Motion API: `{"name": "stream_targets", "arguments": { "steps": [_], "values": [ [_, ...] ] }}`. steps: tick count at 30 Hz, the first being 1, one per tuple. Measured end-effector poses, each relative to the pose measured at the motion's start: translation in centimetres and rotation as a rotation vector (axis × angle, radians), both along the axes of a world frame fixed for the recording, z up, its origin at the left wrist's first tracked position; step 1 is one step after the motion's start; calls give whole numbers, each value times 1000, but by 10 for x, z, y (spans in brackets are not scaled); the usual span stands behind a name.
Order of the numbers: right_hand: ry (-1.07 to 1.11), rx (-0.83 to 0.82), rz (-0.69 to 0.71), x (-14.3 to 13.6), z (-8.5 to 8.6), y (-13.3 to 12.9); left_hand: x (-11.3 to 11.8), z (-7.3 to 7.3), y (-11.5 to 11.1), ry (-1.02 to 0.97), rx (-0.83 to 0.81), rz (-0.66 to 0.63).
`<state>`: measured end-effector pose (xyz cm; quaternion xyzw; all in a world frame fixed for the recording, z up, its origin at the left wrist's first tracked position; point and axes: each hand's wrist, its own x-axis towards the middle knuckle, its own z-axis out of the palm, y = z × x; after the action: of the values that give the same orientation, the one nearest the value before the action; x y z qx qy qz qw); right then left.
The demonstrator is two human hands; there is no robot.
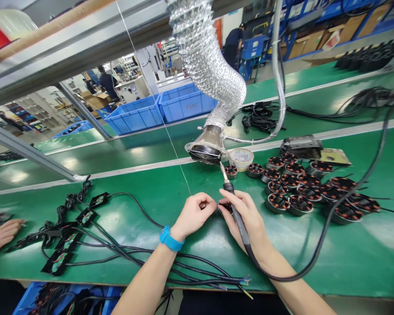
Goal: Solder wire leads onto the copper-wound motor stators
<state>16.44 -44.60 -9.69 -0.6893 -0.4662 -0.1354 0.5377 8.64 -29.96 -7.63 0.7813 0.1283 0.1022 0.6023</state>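
My right hand (pixel 249 218) is closed round a soldering iron (pixel 238 218), its tip pointing up and away from me. A small dark round part (pixel 226 207), perhaps a motor stator, is partly hidden at the same hand's fingertips. My left hand (pixel 197 212), with a blue band on the wrist, is pinched close beside that part. A thin solder wire (pixel 172 142) hangs from above and runs down to the left hand; its end is hidden by the fingers. Just beyond the iron's tip, a single wound stator (pixel 230 171) stands on the green bench.
A fume-extraction hood (pixel 206 144) on a foil duct hangs ahead. Beside it are a white tub (pixel 241 158) and several wound stators (pixel 300 180). Black cables (pixel 141 249) with small circuit boards lie left. Another person's hand (pixel 6 234) rests at far left. The iron's cord (pixel 328 223) loops right.
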Motion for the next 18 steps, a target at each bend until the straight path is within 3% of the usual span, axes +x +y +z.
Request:
{"name": "stream_targets", "arguments": {
  "steps": [11,18],
  "values": [
    [-54,-37,30,-2,-4,6,-3,5,6,1,39,-72],
    [-73,-5,13,-7,-4,-3,-4,3,7,167,-197,-153]
  ]
}}
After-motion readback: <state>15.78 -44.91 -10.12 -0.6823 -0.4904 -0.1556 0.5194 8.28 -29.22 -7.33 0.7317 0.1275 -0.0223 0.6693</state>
